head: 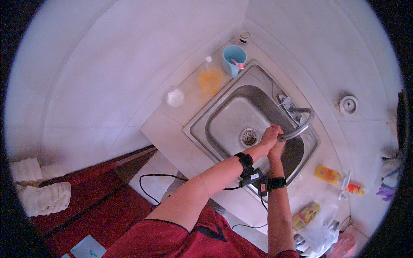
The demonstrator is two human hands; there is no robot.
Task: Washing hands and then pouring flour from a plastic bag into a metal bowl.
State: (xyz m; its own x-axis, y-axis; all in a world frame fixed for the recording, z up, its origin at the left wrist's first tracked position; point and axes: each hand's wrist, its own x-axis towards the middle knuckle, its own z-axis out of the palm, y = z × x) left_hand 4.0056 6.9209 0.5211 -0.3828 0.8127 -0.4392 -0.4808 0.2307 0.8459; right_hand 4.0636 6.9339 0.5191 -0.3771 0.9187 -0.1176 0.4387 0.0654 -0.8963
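My left hand (270,138) and my right hand (277,149) are pressed together over the stainless steel sink (226,119), just under the spout of the curved metal faucet (298,130). The left hand lies over part of the right, with its fingers curled. Whether anything is between the palms is hidden, and I cannot make out running water. Below them, to the left, shows the round drain strainer (249,136). Each wrist wears a black strap with a small cabled device, the left device (252,177) close beside the right device (262,186).
Along the back-left counter stand a blue mug (229,66) with a pink-headed brush, a bottle of orange liquid (209,80) and a white container (175,97). At right lie an orange bottle (327,174), a yellow packet (306,215) and a clear plastic bag (322,232). Black cables (161,175) hang near my arms.
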